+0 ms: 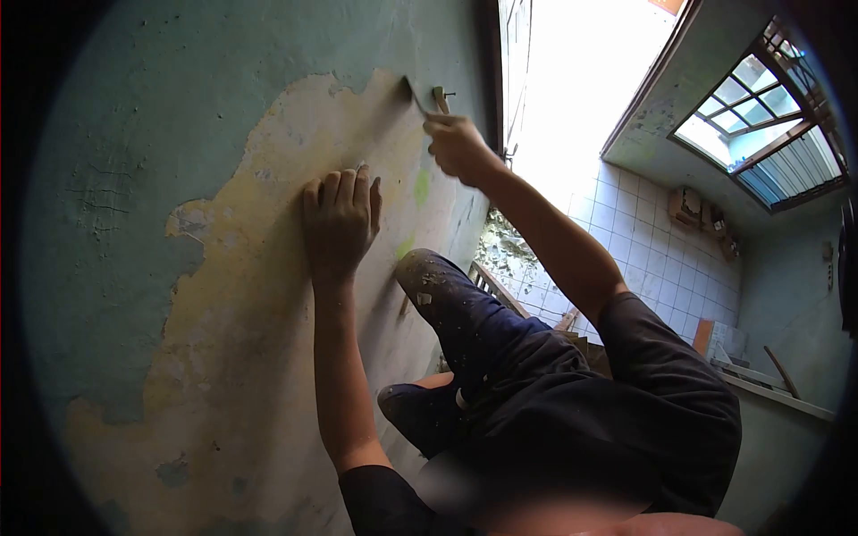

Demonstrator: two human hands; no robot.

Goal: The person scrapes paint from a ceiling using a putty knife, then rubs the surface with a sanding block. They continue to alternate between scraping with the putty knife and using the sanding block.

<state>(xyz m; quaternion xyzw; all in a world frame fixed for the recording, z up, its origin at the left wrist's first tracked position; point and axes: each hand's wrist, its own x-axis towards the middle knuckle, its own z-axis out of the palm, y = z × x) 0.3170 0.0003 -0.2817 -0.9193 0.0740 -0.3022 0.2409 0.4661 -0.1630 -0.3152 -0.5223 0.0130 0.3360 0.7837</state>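
My right hand (458,150) is closed around the handle of a scraper (414,95). The thin, dark blade meets the wall at the upper edge of a pale, stripped patch (259,277). Most of the handle is hidden in my fist. Lower and to the left, my left hand (340,214) rests on this bare patch with its fingers stretched out, and no tool shows in it. Green, cracked paint (107,152) borders the patch on the left and above, its edge ragged.
A bright doorway (572,80) opens beside the wall, with a wooden piece (440,98) on the wall near it. Flakes of paint (505,246) litter the white tiled floor (626,214). Wooden rails (500,288) stand under my legs. A barred window (760,116) is at the right.
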